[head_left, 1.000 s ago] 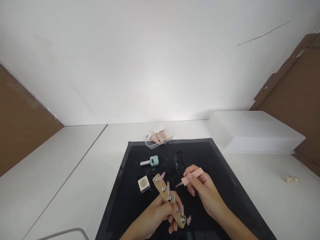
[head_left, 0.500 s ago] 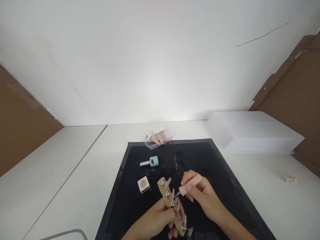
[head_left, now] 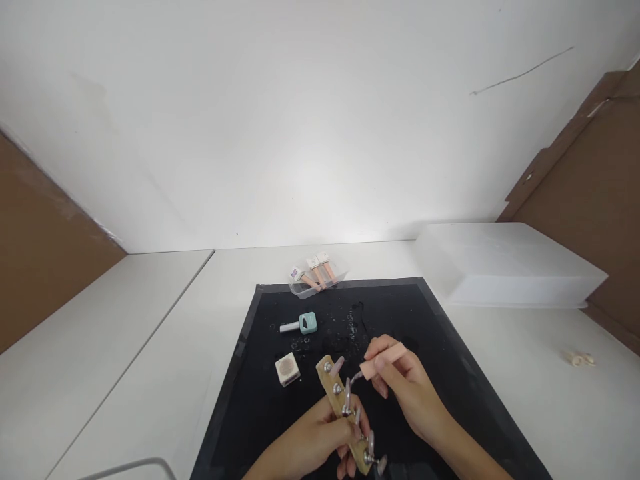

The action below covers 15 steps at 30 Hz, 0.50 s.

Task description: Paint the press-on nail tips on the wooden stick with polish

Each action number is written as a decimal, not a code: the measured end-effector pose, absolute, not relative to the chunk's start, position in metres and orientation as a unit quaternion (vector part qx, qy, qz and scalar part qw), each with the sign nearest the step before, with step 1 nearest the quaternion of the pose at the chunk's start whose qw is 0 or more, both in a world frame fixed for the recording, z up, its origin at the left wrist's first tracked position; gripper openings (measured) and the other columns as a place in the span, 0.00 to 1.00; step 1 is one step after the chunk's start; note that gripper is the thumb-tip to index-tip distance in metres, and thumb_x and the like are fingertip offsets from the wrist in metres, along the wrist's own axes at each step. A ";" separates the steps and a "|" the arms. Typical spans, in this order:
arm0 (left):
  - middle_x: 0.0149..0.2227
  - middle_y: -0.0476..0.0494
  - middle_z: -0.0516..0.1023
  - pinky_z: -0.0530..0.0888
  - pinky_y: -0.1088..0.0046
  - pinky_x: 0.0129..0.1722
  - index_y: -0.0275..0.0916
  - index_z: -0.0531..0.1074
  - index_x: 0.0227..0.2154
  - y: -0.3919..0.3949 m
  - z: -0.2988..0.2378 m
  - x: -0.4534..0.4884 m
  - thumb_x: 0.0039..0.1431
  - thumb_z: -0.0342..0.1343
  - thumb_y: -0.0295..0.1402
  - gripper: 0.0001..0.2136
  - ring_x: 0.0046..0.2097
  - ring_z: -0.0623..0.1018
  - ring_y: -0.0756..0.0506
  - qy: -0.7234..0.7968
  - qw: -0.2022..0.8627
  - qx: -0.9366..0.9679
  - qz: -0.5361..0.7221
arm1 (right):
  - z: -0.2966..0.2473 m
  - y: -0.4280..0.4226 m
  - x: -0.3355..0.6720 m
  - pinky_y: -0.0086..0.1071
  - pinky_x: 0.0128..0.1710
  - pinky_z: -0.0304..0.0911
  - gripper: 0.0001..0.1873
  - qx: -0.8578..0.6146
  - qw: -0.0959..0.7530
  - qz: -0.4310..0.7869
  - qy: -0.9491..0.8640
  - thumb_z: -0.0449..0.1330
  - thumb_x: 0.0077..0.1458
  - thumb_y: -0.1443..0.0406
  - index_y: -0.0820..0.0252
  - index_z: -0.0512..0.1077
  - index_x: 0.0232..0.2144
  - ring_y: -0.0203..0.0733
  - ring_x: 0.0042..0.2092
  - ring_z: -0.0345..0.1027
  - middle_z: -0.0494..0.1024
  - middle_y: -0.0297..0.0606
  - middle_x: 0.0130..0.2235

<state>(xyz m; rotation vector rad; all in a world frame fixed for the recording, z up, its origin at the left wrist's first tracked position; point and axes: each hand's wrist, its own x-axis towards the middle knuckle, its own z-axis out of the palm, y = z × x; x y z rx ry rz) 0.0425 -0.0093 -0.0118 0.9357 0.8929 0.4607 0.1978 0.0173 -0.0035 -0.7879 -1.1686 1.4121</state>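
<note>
My left hand [head_left: 334,437] is closed around a wooden nail-tip stand [head_left: 329,378], a narrow strip held slanting. Along it run silver balls, with several mauve false nails [head_left: 347,392] jutting off to the right. Pinched in my right hand [head_left: 400,373] is a nail polish brush with a long peach cap [head_left: 384,361]. Its dark bristle end [head_left: 357,377] points left, close beside the middle false nail; I cannot tell whether they touch. Left of the stand, a square white polish bottle [head_left: 287,369] stands on the black mat [head_left: 270,427].
A mint-green bottle with a white cap [head_left: 307,323] lies on the mat. Behind it, a clear tray [head_left: 303,293] holds several peach-capped bottles [head_left: 314,264]. A translucent bin [head_left: 520,287] stands at the right, with small beige pieces [head_left: 579,359] in front of it.
My right hand has raised the brush slightly up and right, drawing its tip along the middle false nail toward its upper end. The stand has barely shifted in my left hand.
</note>
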 end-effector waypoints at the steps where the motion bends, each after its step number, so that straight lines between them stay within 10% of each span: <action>1: 0.17 0.54 0.66 0.61 0.82 0.15 0.36 0.66 0.23 -0.009 -0.011 0.043 0.38 0.47 0.26 0.06 0.17 0.65 0.55 0.410 0.775 0.433 0.211 | -0.004 0.018 0.198 0.26 0.17 0.49 0.13 -0.330 0.552 0.597 -0.479 0.59 0.51 0.56 0.60 0.71 0.25 0.27 0.19 0.51 0.66 0.33 0.29; 15: 0.16 0.55 0.66 0.62 0.82 0.16 0.36 0.65 0.23 -0.009 -0.007 0.044 0.38 0.47 0.26 0.06 0.17 0.65 0.56 0.414 0.770 0.441 0.204 | -0.007 0.019 0.201 0.26 0.17 0.51 0.13 -0.325 0.567 0.584 -0.483 0.58 0.52 0.56 0.59 0.71 0.25 0.28 0.19 0.52 0.68 0.33 0.30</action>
